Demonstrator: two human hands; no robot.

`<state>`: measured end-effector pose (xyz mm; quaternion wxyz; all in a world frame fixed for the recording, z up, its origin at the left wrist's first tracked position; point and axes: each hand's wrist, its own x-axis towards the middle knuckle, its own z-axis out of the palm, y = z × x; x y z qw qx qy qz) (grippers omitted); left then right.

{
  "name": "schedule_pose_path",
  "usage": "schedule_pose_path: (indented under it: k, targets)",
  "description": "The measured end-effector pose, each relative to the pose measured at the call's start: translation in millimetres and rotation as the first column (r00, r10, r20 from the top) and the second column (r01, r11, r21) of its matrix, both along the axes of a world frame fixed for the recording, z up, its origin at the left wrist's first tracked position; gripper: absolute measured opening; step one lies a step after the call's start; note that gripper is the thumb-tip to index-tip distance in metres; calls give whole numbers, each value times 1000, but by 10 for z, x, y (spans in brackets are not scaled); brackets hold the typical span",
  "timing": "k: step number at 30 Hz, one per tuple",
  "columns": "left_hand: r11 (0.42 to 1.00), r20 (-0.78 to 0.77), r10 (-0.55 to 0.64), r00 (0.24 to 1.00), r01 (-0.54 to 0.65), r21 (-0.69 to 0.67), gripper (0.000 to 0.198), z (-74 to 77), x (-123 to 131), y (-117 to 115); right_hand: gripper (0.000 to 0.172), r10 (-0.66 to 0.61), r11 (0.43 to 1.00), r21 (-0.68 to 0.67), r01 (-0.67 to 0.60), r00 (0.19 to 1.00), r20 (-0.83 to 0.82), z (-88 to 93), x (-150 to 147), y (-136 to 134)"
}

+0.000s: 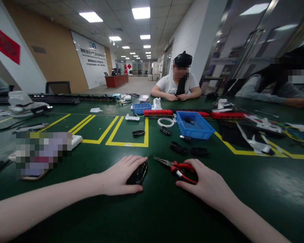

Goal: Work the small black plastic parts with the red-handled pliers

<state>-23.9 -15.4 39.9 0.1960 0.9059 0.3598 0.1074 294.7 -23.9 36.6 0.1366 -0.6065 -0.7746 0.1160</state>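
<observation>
While both hands sit low: part pinned, pliers gripped

Our left hand [120,175] cups a black plastic part [138,173] against the table [152,212], fingers curled over it. Our right hand [205,184] wraps the red handles of the pliers [178,167], whose nose points at the part across a small gap. We judge it best to press the part flat, plant both wrists and keep the tips in sight. Green mat, yellow lines [128,144], blue tray [195,126], loose black pieces [178,147]. Open office, ceiling lights; a person [178,84] sits opposite.
</observation>
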Motion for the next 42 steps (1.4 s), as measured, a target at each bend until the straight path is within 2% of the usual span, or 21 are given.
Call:
schedule_pose_path:
  k: [4, 7, 11, 18, 23, 30, 35, 42]
  targets:
    - [998, 52, -24, 998, 27, -48, 67, 20, -30, 28, 51, 101, 995, 23, -101, 994, -35, -31, 130, -43]
    - [998, 89, 6, 996, 0, -66, 52, 7, -25, 27, 53, 168, 971, 172, -164, 986, -10, -72, 168, -71]
    - [997, 147, 5, 989, 5, -73, 41, -47, -67, 52, 57, 222, 903, 364, -229, 973, 61, -126, 136, -107]
    - [991, 205, -63, 977, 85, -99, 35, -113, -133, 126, 59, 235, 875, 438, -205, 972, -16, -143, -3, -206]
    - [990, 241, -63, 968, 90, -104, 34, -113, -125, 145, 61, 234, 802, 546, -243, 968, 88, -139, -74, -235]
    - [988, 272, -9, 962, 50, -144, 33, -102, -117, 134, 68, 251, 770, 560, -306, 952, 176, -128, -145, -259]
    - [993, 272, -7, 962, 39, -112, 33, -56, -121, 103, 59, 262, 784, 533, -318, 948, 180, -97, -168, -276]
    - [995, 256, -10, 967, 36, -98, 32, -30, -132, 93, 57, 278, 783, 520, -341, 940, 198, -76, -209, -289]
